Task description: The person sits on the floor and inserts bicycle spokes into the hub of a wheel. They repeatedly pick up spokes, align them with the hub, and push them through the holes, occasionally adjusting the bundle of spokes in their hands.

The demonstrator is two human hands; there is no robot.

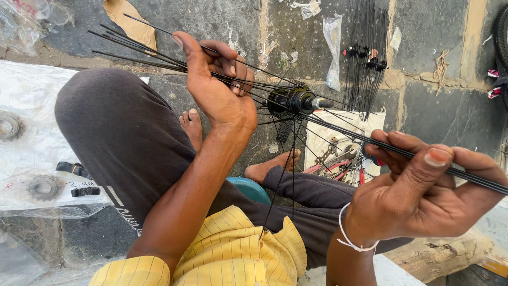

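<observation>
Right hand [423, 190] gripping spokes [338, 127] (black), hub [293, 100]

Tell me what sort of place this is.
Probably an open-air bicycle repair spot on stone paving: a wheel hub threaded with spokes, loose sprockets on a plastic sheet, and red-handled pliers on the ground.

Glossy black metal spokes [338, 127], hub [293, 100]

The spokes [159, 55] and the hub [293, 100] are black. The shirt [233, 254] is yellow with thin dark lines in a check. The trousers [121, 137] are dark grey. The pliers [338, 167] have red handles. The floor [434, 32] is grey stone with sandy joints.
</observation>
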